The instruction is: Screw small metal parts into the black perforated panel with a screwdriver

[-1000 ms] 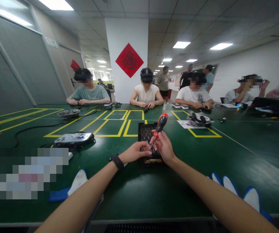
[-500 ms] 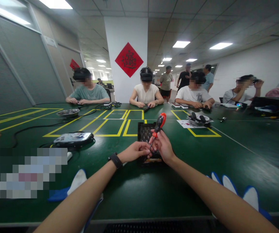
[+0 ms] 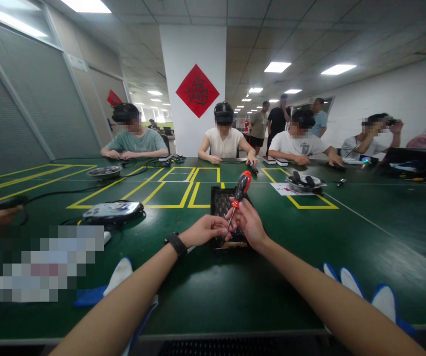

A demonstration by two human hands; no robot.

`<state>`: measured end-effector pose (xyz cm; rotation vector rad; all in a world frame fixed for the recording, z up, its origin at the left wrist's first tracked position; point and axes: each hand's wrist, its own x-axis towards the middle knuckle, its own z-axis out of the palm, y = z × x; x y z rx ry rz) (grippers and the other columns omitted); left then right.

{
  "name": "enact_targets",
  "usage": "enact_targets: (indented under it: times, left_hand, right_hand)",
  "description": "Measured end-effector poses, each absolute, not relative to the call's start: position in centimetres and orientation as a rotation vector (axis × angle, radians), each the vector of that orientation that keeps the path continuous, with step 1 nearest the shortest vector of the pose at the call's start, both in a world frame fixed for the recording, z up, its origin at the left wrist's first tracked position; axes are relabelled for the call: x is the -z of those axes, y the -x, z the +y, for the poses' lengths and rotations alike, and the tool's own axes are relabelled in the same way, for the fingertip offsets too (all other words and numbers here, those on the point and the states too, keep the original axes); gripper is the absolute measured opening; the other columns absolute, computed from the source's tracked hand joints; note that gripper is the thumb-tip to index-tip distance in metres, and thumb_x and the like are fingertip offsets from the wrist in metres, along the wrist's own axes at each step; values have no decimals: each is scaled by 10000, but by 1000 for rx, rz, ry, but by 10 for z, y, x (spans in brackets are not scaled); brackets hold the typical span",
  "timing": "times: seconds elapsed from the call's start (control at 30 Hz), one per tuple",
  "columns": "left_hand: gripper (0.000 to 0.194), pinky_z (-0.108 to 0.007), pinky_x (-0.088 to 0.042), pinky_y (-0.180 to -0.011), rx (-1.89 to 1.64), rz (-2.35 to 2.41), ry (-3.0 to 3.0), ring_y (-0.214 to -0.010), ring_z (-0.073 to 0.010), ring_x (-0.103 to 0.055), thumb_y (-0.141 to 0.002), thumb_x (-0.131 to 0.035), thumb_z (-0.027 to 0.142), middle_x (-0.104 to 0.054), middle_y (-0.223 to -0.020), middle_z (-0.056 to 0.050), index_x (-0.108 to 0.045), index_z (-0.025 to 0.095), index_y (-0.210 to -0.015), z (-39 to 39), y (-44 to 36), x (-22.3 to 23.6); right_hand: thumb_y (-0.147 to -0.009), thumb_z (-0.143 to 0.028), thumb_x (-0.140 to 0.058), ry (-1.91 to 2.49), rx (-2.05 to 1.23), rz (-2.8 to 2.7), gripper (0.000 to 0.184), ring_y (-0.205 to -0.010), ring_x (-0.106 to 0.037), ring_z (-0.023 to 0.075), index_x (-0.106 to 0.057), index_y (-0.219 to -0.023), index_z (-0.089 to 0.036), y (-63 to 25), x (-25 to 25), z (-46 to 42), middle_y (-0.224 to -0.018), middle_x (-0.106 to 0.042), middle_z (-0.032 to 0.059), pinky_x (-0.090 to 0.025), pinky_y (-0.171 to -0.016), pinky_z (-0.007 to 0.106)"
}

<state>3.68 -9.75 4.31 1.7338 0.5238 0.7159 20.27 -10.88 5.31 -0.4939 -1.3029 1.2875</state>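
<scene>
My right hand (image 3: 252, 226) is wrapped round a screwdriver (image 3: 242, 186) with a red and black handle. The handle points up and leans right, while the thin metal shaft slants down to the left. At the shaft's lower end, the fingers of my left hand (image 3: 210, 229) are pinched together; anything small between them is hidden. Both hands are over a black plastic tray (image 3: 217, 197) with a patterned floor, and some dark and brownish items lie at its near end, partly covered.
Blue and white work gloves lie at left (image 3: 118, 281) and right (image 3: 383, 302). A phone (image 3: 113, 211) with cables and a metal bowl (image 3: 105, 172) are at left. A second bowl (image 3: 304, 186) holds dark items at right. Co-workers sit across the green table (image 3: 198, 296).
My hands and the screwdriver have hardly moved; the handle leans slightly more to the right. Across the table, a co-worker's hand has reached outward, and another hand has come in at the left edge.
</scene>
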Motion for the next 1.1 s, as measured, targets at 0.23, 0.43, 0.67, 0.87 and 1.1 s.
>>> enact_targets:
  times: [0.23,0.43,0.67,0.87,1.1]
  left_hand:
    - [337,-311,-444,-763,-697,501,-1702,-762,-160,-600,-737,-617,345,-654,-821,-107,-609,69,-931,-96,-35,-43]
    - [276,-267,-439,-745,-777,589,-1719,-732,-133,-586,-713,-636,350,-643,-791,-60,-617,87,-795,-93,-40,-39]
    - [247,-222,-424,-666,-804,647,-1798,-663,-108,-547,-680,-671,309,-609,-731,-32,-612,84,-765,-93,-41,-36]
    - [282,-263,-430,-750,-707,557,-1817,-749,-149,-576,-748,-598,342,-639,-792,-79,-623,69,-814,-98,-38,-44]
    - [316,-251,-429,-683,-730,584,-1806,-672,-127,-572,-793,-529,382,-645,-756,-69,-618,80,-821,-96,-39,-44]
  right_hand:
    - [-826,-393,-456,514,-1242,-1314,277,-594,-579,120,-488,-1024,-201,-202,-55,-112,-759,-614,27,-442,-461,216]
    - [-817,-401,-476,501,-1266,-1311,274,-570,-578,115,-453,-1011,-209,-203,-55,-112,-718,-616,12,-454,-472,218]
    - [-818,-405,-474,479,-1311,-1315,294,-564,-585,114,-441,-1039,-214,-202,-54,-110,-716,-618,8,-456,-458,213]
    - [-844,-418,-417,474,-1368,-1298,353,-534,-576,111,-444,-1126,-207,-203,-52,-108,-734,-622,23,-447,-422,209]
    - [-834,-422,-435,496,-1289,-1277,371,-554,-586,119,-447,-1134,-205,-203,-50,-108,-713,-616,22,-453,-432,208]
